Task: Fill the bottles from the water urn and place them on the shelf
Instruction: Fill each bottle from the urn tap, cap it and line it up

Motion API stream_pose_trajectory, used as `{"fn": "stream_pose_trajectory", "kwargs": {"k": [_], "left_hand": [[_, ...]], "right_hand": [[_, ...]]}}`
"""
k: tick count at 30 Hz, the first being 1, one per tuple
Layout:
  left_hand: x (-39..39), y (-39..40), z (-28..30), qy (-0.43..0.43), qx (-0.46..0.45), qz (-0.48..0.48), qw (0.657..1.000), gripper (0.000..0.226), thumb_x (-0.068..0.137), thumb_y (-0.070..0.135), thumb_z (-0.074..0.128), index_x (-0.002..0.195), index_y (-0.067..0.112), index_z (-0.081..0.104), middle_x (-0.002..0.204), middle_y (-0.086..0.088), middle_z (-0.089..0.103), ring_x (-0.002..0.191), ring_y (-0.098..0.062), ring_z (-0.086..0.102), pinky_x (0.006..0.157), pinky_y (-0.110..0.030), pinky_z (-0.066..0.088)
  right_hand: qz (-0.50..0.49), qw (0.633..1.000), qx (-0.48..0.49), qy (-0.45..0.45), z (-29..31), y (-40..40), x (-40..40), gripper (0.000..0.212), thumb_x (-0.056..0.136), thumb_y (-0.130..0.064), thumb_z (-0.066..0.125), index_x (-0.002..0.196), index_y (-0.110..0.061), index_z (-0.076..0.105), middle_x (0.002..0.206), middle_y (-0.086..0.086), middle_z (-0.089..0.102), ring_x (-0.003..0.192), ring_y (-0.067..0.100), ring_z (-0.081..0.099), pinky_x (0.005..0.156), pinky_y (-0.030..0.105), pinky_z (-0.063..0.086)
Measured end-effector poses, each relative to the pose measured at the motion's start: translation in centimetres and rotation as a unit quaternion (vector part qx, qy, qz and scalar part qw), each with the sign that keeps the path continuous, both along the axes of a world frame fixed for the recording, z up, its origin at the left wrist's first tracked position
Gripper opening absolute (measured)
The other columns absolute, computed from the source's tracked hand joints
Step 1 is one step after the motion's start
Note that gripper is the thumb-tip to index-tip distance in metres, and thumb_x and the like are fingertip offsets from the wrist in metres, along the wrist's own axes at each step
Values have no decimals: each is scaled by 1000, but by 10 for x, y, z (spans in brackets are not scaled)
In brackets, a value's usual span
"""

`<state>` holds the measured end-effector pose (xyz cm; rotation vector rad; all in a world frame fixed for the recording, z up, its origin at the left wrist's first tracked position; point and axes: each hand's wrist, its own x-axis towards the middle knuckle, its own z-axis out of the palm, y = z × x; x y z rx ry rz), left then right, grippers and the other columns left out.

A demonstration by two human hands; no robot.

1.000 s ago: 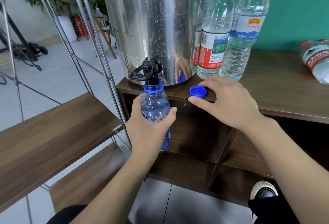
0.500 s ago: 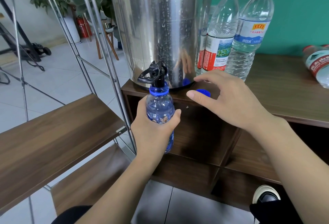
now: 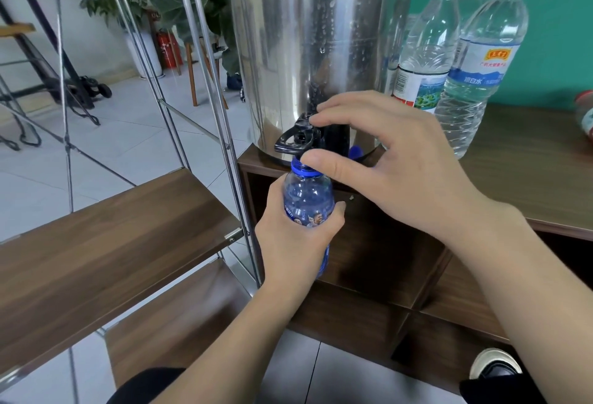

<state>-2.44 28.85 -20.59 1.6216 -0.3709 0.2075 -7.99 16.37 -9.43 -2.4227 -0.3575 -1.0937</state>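
Left hand [image 3: 295, 237] grips the small blue bottle [image 3: 307, 198], mouth directly under the black tap [image 3: 296, 140] of the water urn [image 3: 321, 51] to catch flow; right hand [image 3: 394, 166] fingers pinch the tap lever (no water visible yet)

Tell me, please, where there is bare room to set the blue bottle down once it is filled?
The wooden shelf board left of the blue bottle is bare, bordered by the steel rack posts. The cabinet top is free right of the clear bottles. It is crowded around the urn tap, where both hands work.
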Motion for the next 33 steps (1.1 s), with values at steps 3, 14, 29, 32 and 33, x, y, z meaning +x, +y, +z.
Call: {"fn": "stream_pose_trajectory", "kwargs": {"k": [3, 14, 29, 32, 33], "left_hand": [[1, 0, 0, -1, -7, 0, 1000, 63, 71, 29, 95, 124, 33, 61, 107, 18, 72, 99, 3, 68, 83, -11, 51], [1, 2, -2, 8, -26, -19, 999, 62, 71, 28, 95, 123, 35, 60, 109, 16, 73, 101, -1, 70, 94, -30, 57], [2, 2, -3, 7, -31, -27, 999, 64, 72, 23, 94, 125, 32, 60, 108, 16, 73, 100, 1, 70, 89, -20, 56], [2, 2, -3, 5, -28, -25, 999, 64, 72, 24, 94, 125, 32, 60, 110, 16, 73, 102, 0, 70, 90, -23, 55], [2, 1, -3, 3, -28, -24, 999, 64, 72, 24, 94, 125, 32, 60, 110, 16, 73, 102, 1, 70, 90, -21, 55]], "right_hand": [[15, 1000, 5, 9, 1, 3, 5, 36, 88, -41, 77, 114, -16, 76, 123, -2, 68, 115, 1, 60, 102, 10, 39], [12, 1000, -25, -14, 3, 12, 10, 29, 88, -41, 75, 106, -18, 80, 117, -2, 72, 108, 7, 66, 99, 19, 47], [-12, 998, -57, -25, 4, 16, 8, 30, 91, -41, 72, 106, -16, 79, 118, 0, 73, 109, 12, 67, 97, 27, 50], [-13, 998, -56, -32, 3, 17, 8, 31, 90, -41, 73, 105, -16, 80, 118, 1, 73, 108, 13, 67, 96, 25, 49], [-14, 998, -55, -33, 3, 17, 9, 30, 89, -41, 73, 105, -16, 80, 117, 1, 73, 108, 13, 67, 96, 24, 49]]}}
